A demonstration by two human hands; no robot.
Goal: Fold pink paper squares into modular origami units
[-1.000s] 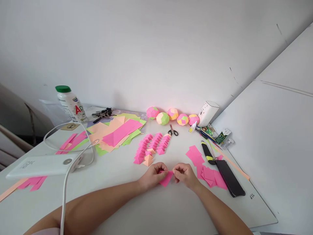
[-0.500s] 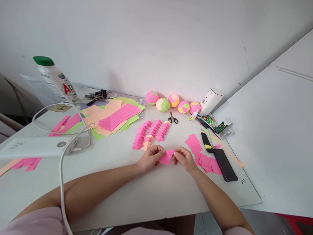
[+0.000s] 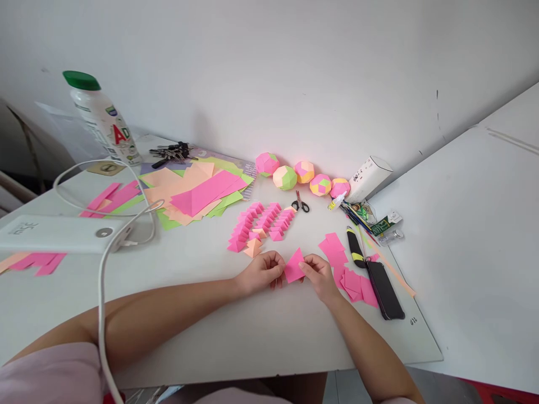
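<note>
Between my two hands, above the near part of the table, is a small pink paper piece (image 3: 295, 266) turned with a corner upward. My left hand (image 3: 266, 271) pinches its left corner, and my right hand (image 3: 319, 275) grips its right side between thumb and fingers. Just beyond the hands stand rows of folded pink paper units (image 3: 246, 225), with a peach folded unit (image 3: 253, 247) at their near end. To the right of my right hand lie loose pink paper squares (image 3: 352, 282).
Scissors (image 3: 300, 203) lie behind the rows, before several paper balls (image 3: 285, 178) along the wall. At right are a utility knife (image 3: 356, 247) and a black case (image 3: 384, 290). Coloured sheets (image 3: 202, 193), a bottle (image 3: 103, 120) and a power bank (image 3: 63, 234) with its white cable (image 3: 102, 292) are left.
The pink paper has turned from a corner pointing down to a diamond with a corner up. My right hand's grip has shifted on it. The camera view has moved slightly.
</note>
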